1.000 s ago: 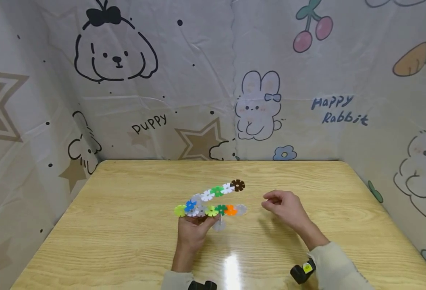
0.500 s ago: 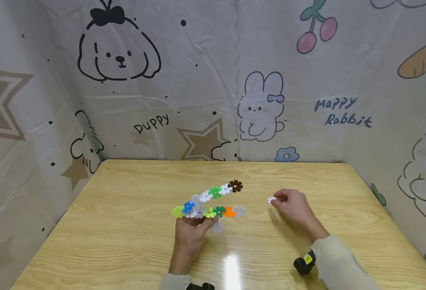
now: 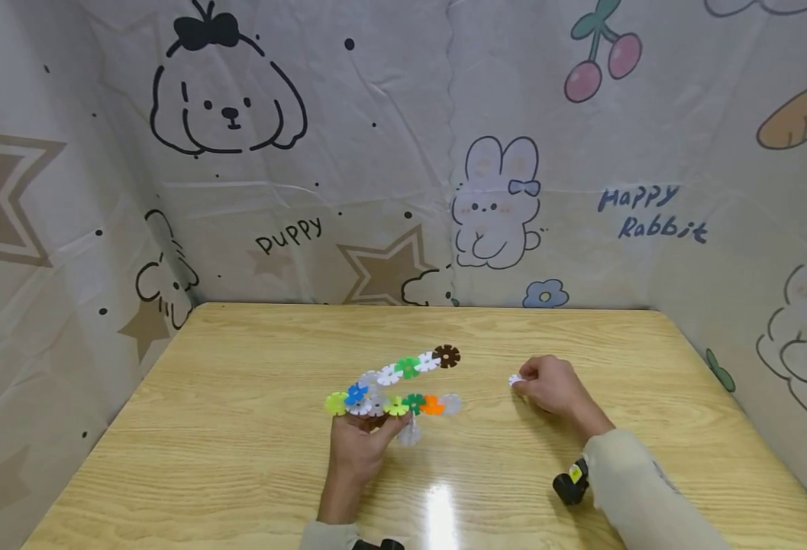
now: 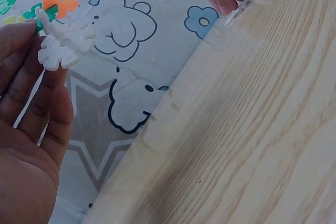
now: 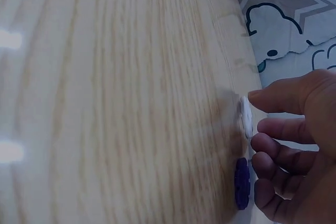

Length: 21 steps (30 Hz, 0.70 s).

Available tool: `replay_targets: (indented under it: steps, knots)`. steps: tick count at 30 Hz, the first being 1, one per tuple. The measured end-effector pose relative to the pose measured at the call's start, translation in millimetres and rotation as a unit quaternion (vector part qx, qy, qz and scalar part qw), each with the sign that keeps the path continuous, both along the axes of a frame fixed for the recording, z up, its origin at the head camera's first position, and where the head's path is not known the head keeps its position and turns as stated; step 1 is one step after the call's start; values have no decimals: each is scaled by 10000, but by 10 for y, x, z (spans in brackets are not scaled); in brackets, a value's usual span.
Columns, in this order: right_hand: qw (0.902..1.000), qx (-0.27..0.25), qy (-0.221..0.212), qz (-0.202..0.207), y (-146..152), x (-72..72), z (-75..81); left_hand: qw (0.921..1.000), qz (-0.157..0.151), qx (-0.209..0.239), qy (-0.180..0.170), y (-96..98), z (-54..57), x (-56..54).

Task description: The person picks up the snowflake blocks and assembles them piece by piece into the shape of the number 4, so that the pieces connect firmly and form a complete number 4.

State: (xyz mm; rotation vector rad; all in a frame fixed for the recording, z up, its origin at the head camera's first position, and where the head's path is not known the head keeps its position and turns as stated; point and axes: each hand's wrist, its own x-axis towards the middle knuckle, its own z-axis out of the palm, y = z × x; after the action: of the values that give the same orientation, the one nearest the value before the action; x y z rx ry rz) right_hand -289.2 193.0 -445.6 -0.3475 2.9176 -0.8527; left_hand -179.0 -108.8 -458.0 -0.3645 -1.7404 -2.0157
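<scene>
My left hand [image 3: 360, 449] holds a chain of notched plastic snowflake discs up over the table, its fingers under the lower row. That row has a yellow-green disc [image 3: 337, 403], a green disc [image 3: 413, 403], an orange disc [image 3: 433, 405] and a clear one at the end. An upper branch runs to a brown disc [image 3: 447, 356]. A clear disc [image 4: 59, 52] hangs below, beside the left fingertips. At the right, my right hand [image 3: 550, 386] pinches a white snowflake disc [image 5: 245, 116] at its edge, low at the table. A purple disc [image 5: 242, 184] lies close to its curled fingers.
The wood-grain table [image 3: 238, 367] is bordered at the back and sides by a cloth [image 3: 376, 153] printed with cartoon animals. Light glares off the table [image 3: 440, 512] near the front. Each wrist carries a black camera [image 3: 571, 483].
My right hand shifts slightly, and the white disc that was hidden beneath it shows at its fingertips. The left hand keeps its hold on the chain, almost still.
</scene>
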Motion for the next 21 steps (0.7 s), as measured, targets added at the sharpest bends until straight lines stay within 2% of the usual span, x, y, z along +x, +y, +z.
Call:
replay_targets:
  steps: [8, 14, 21]
  knots:
    - [9990, 306, -279, -141, -8, -57, 13, 10000, 35, 29, -86, 1, 15, 12]
    - [9957, 41, -774, -500, -24, -81, 13, 9998, 91, 45, -152, 7, 23, 17]
    - [9956, -156, -742, -543, -50, -55, 30, 9995, 225, 35, -215, 11, 13, 19]
